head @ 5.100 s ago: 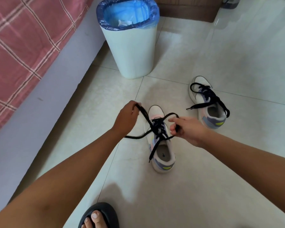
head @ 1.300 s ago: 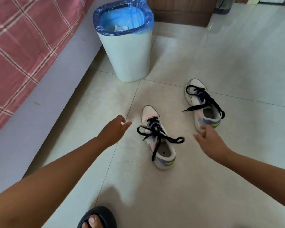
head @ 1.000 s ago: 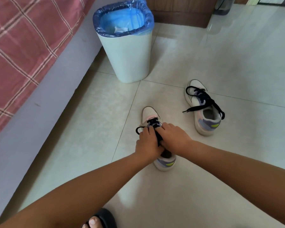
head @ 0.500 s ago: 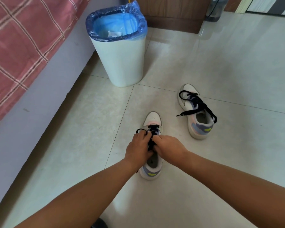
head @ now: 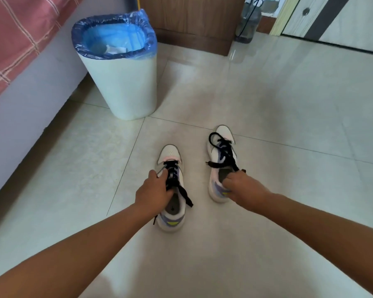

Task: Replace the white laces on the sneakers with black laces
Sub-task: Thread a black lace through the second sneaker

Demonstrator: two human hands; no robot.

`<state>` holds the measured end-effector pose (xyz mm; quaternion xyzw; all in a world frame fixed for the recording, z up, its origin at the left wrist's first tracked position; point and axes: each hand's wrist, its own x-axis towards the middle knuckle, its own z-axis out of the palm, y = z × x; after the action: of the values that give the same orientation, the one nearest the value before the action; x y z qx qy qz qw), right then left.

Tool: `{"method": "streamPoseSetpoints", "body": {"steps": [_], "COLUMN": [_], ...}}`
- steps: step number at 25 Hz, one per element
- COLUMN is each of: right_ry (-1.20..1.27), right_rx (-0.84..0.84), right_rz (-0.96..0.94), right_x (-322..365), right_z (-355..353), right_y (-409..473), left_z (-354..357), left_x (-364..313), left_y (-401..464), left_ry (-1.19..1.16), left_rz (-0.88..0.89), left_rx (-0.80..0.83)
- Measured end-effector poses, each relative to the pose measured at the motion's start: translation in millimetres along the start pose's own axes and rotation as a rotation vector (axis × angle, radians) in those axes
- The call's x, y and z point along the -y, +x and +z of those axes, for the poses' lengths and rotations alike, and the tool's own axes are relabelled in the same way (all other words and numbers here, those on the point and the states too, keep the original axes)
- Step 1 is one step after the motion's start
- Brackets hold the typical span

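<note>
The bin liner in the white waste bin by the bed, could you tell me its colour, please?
Blue: the thin plastic bin liner folds over the rim, clearest in the head view.

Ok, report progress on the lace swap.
Done: both sneakers carry black laces, none white visible. In hand: left hand grips the left sneaker, right hand the right sneaker at its opening. Left: lace ends hang loose, no bows tied.

You have bare floor (head: 267,211) right of and behind the two sneakers (head: 171,190), with a narrow gap between them. To your left front, the bin (head: 125,87) and bed edge (head: 24,100) block passage.
</note>
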<state>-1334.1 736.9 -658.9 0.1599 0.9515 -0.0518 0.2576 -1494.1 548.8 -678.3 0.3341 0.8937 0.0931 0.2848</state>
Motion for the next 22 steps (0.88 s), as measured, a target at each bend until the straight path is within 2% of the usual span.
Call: {"method": "streamPoseSetpoints", "body": {"steps": [3,5,7,9,11,14,16,19,22], "right_ry": [0.075,0.131,0.216,0.292,0.328,0.237,0.142,0.002,-0.007], "right_rx": [-0.008,-0.157,-0.275,-0.213,-0.128,-0.142,-0.232,-0.394,-0.470], "right_rz": [-0.272,-0.324,-0.119,0.182,0.313,0.284,0.236,-0.001,-0.119], "right_x": [36.5,41.4,38.0,36.9,40.7,49.7,49.1,43.2,34.9], "right_z": [9.0,12.7,7.7,2.6,5.4,5.6,6.8,13.5,17.3], "right_y": [-34.7,-55.3,-60.3,-51.9,-33.2,-16.4,-15.5,-17.2,-18.9], "left_z": [0.6,-3.2,-7.6,1.0,11.4,31.3,43.5,55.6,57.3], "left_x": [-8.2,-19.4,-27.5,-36.0,-51.1,-68.8,-72.8,-75.4,-86.5], "left_y": [-8.5,-19.9,-30.2,-40.0,-40.6,-21.9,-11.9,-10.8,-10.6], "left_ry": [0.091,0.220,0.347,0.331,0.248,0.291,0.321,0.471,0.517], "left_rz": [0.006,0.032,0.125,0.361,0.521,0.423,0.401,0.294,0.244], "left_rx": [0.110,0.174,0.086,-0.131,-0.188,0.067,0.029,-0.080,0.027]}}
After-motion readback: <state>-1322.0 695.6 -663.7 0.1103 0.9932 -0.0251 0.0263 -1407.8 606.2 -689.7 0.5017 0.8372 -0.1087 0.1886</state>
